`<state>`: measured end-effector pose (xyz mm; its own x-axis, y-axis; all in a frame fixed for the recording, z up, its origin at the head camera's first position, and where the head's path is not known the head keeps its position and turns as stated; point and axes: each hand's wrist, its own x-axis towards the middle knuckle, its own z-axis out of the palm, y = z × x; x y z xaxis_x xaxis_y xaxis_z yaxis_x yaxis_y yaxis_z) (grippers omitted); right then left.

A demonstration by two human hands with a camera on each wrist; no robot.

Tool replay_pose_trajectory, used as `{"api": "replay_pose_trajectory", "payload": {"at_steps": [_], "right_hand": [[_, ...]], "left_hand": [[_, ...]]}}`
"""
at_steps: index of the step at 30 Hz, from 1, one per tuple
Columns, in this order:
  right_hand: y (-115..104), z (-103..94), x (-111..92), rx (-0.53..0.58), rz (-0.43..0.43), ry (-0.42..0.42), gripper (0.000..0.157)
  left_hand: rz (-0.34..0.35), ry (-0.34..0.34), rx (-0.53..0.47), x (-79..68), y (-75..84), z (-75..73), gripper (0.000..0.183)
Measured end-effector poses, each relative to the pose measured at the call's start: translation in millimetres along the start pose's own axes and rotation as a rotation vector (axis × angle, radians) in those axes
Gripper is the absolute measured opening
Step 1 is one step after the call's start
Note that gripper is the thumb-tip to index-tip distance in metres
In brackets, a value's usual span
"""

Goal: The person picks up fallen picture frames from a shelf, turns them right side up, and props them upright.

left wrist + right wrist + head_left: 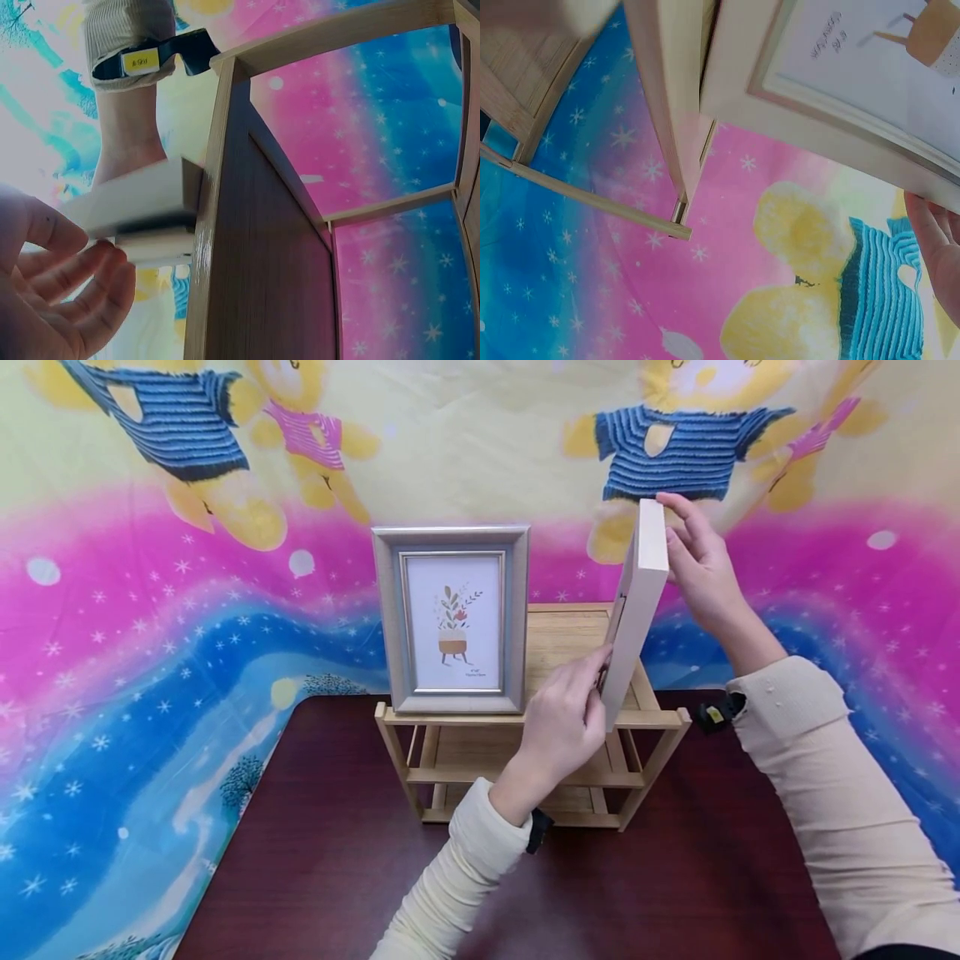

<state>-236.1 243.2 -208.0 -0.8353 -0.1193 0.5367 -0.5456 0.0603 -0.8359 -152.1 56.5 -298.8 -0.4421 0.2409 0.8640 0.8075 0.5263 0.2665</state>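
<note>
A cream picture frame (pixel 637 618) stands turned almost edge-on over the right part of the wooden shelf's top (pixel 570 639). My right hand (pixel 697 564) grips its upper corner, a fingertip on the top edge. My left hand (pixel 562 722) holds the lower part, fingers on the back and thumb by the near edge. In the left wrist view, that hand's curled fingers (pixel 105 300) are beside the blurred frame (pixel 150 199). The right wrist view shows the frame's front (pixel 735 97), with a potted-plant print behind it, and my right hand (pixel 937 255) at its edge.
A silver-grey picture frame (pixel 386 618) with a plant print stands upright on the shelf's left side. The tiered wooden shelf rests on a dark reddish table (pixel 315 860). A colourful bear-patterned cloth (pixel 480 435) hangs behind and around it.
</note>
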Motion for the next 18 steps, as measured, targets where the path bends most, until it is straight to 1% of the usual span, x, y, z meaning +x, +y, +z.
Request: {"api": "replay_pose_trajectory", "payload": {"at_steps": [4,6,11,15,18], "right_hand": [[-0.3,0.3,-0.1,-0.005,-0.003,0.0,0.039],[-0.6,0.3,0.0,0.003,-0.007,-0.005,0.039],[-2.4,1.1,-0.9,0.002,-0.017,-0.039,0.042],[-5.1,2.5,-4.1,-0.014,-0.05,-0.096,0.05],[-7.6,3.1,-7.2,-0.032,-0.079,-0.14,0.062]], "left_hand": [[0.018,-0.016,-0.026,2.2,-4.7,0.0,0.037],[0.009,-0.033,-0.032,3.4,-6.5,0.9,0.036],[-0.031,-0.105,-0.037,5.2,-8.9,2.4,0.039],[-0.046,-0.137,-0.045,5.6,-9.4,2.8,0.038],[-0.052,-0.146,-0.047,5.8,-9.3,3.1,0.038]]}}
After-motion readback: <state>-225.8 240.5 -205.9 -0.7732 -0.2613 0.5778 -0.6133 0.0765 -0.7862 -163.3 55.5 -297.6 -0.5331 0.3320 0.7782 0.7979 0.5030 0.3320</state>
